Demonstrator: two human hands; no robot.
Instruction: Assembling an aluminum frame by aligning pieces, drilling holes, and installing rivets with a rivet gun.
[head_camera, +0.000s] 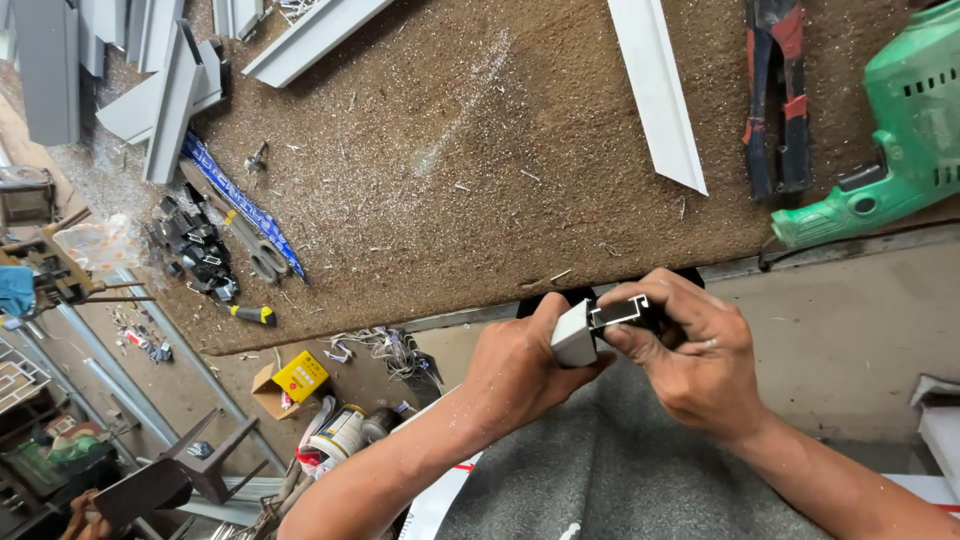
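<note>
Both hands meet just off the counter (470, 150) edge: the left hand (525, 365) and right hand (690, 360) each have fingers clamped on 1 short white aluminium profile (590, 325). It looks light, rigid, sharp at the cut end. Brown matting, metal shavings everywhere, cluttered floor (200, 400) below.

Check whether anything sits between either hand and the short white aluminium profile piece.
Nothing visible does. The left hand and right hand both grip the short white aluminium profile piece directly, fingers on its surface, above the brown chip-strewn workbench.
</note>
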